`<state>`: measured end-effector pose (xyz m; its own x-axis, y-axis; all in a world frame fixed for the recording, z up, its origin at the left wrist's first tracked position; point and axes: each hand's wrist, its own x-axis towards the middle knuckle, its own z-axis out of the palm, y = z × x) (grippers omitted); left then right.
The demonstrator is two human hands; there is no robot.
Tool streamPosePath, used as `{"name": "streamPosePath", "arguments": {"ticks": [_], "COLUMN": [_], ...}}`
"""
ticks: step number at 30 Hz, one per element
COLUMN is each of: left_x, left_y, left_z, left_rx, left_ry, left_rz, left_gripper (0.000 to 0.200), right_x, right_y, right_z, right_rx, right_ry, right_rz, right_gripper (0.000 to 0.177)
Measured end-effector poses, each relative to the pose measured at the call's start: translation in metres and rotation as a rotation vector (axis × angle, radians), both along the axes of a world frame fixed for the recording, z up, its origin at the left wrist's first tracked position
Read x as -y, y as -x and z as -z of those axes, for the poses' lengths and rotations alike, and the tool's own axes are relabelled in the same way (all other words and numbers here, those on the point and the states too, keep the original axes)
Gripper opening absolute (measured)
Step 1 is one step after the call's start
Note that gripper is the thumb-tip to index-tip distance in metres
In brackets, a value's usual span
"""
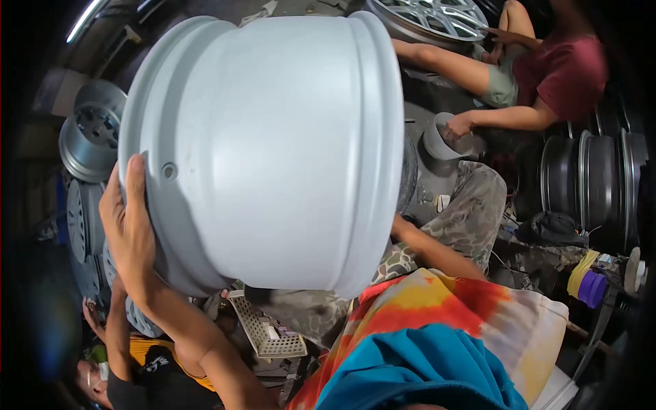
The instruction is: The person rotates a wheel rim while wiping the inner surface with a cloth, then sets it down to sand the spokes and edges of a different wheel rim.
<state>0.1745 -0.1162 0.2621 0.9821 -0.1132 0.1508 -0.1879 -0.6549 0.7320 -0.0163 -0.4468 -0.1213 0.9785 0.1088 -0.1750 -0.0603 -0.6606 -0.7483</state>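
Note:
A large silver-grey wheel rim [287,143] fills the middle of the head view, its broad barrel turned toward the camera. My left hand [130,219] grips the rim's left edge, its fingers wrapped over the lip below a small round hole. On the right side, my right hand [400,229] reaches behind the rim's lower right edge; most of its fingers are hidden there. Camouflage trousers [471,205] show beneath and beside the rim.
A person in a maroon shirt [567,75] sits at the upper right, one hand in a grey bowl [437,140]. Another person [164,376] is at the lower left. Stacked rims [567,178] stand right, more rims [89,150] left. A perforated basket [256,328] lies below.

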Motion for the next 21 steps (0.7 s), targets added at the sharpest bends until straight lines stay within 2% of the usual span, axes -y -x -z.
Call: {"name": "streamPosePath", "arguments": {"ticks": [1,3,9,11,12,14,17,20,21], "left_x": [-0.001,-0.007,-0.007,0.0,0.004,0.008,0.001,-0.009,-0.009], "left_y": [0.004,-0.002,0.009,0.015,0.015,0.01,-0.001,-0.007,-0.004], "left_z": [0.0,0.004,0.003,0.0,0.002,0.004,0.012,0.013,0.008], "left_rx": [0.027,0.032,0.134,0.192,0.191,0.281,0.219,0.177,0.193], "left_ry": [0.008,0.013,-0.125,-0.193,-0.201,-0.231,-0.154,-0.082,-0.081], "left_rz": [-0.049,-0.123,-0.163,-0.208,-0.211,-0.169,-0.11,-0.06,-0.043], "left_gripper": [0.047,0.046,0.054,0.055,0.055,0.054,0.052,0.051,0.05], "right_x": [-0.003,-0.014,-0.023,-0.025,-0.026,-0.028,-0.028,-0.023,-0.025], "right_y": [0.017,0.036,0.092,0.096,0.1,0.101,0.097,0.092,0.097], "right_z": [0.008,0.022,0.012,0.012,0.02,0.031,0.026,-0.013,-0.012], "right_rx": [0.099,0.04,-0.04,-0.204,-0.205,-0.026,-0.104,-0.144,-0.084], "right_ry": [-0.132,-0.176,-0.139,-0.05,-0.058,-0.209,-0.16,-0.082,-0.117], "right_rz": [0.039,0.03,-0.023,-0.058,-0.062,-0.001,-0.014,-0.072,-0.051], "right_gripper": [0.025,0.026,0.029,0.029,0.029,0.029,0.028,0.027,0.026]}}
